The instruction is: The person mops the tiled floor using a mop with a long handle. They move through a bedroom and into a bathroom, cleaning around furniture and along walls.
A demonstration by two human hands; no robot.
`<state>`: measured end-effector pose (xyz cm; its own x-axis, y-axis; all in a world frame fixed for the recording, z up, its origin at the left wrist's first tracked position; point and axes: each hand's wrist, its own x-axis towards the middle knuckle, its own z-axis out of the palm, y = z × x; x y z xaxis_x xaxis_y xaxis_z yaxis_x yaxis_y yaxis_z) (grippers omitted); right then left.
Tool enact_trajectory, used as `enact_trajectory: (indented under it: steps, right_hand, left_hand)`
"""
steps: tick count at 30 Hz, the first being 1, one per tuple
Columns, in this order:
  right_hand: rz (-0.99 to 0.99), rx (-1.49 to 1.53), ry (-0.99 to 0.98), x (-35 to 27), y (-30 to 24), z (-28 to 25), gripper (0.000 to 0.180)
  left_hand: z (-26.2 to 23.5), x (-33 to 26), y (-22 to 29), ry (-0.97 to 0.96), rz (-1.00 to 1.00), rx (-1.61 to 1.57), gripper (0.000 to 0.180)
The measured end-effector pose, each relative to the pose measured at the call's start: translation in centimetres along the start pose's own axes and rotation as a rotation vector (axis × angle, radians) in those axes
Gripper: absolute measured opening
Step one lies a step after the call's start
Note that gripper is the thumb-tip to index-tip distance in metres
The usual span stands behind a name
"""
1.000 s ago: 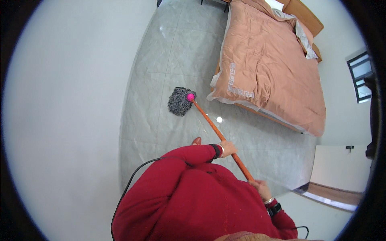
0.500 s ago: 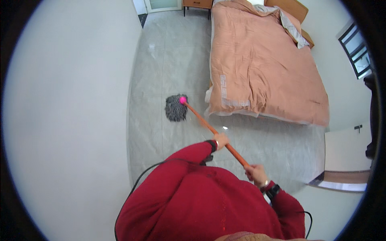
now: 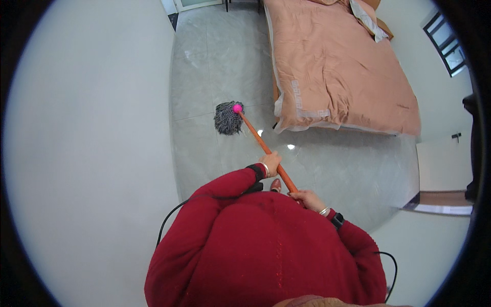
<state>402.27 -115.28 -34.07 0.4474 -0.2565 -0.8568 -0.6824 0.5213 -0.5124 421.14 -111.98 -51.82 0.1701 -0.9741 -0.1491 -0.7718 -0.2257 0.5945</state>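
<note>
A mop with an orange handle [image 3: 254, 134] slants from my body away to the left. Its grey, shaggy head [image 3: 228, 118] lies on the tiled floor, joined to the handle by a pink knob [image 3: 237, 108]. Partway down the handle, my left hand [image 3: 271, 162] is closed around it. My right hand [image 3: 308, 199] grips the handle close to its upper end, near my waist. Both wrists carry bracelets and dark bands.
A bed [image 3: 348, 71] with a salmon-pink cover stands ahead on the right. A white wall [image 3: 97, 153] runs along the left. The shiny grey floor [image 3: 204, 77] stretches between them. To the right is a doorway [image 3: 444, 198], and my shoe [image 3: 276, 185] shows below the handle.
Both hands and the handle's upper end have shifted left and are held closer to my body. The bed, mop head and floor appear higher in view or shifted, as my view has moved.
</note>
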Motion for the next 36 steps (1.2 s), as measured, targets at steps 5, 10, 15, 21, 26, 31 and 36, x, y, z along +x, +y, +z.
enact_trajectory:
  steps: [5,10,15,21,26,31,36]
  right_hand:
    - [0.152,0.086,-0.003,0.0,2.1,5.6,0.015]
    - [0.149,0.063,0.125,-0.2,5.4,8.7,0.018]
    - [0.088,0.051,0.165,-3.3,6.7,8.8,0.021]
    - [0.048,0.443,0.047,-11.9,9.8,6.4,0.015]
    - [-0.034,0.330,0.110,-18.4,17.4,4.5,0.022]
    - [-0.224,0.124,0.180,-16.6,21.5,6.5,0.029]
    - [-0.156,0.375,0.101,-14.5,20.0,8.9,0.029]
  left_hand:
    - [-1.2,-4.7,-2.4,-0.069,0.083,0.066,0.023]
    - [-0.2,-6.6,-2.8,-0.157,0.087,0.116,0.023]
    - [0.7,-7.4,-1.5,-0.138,0.115,0.109,0.020]
    - [0.2,-9.0,5.5,-0.265,0.300,0.150,0.021]
    - [1.4,-11.6,12.8,-0.503,0.540,0.300,0.016]
    - [2.8,-13.3,12.4,-0.529,0.686,0.432,0.013]
    - [1.9,-12.6,10.4,-0.635,0.707,0.466,0.015]
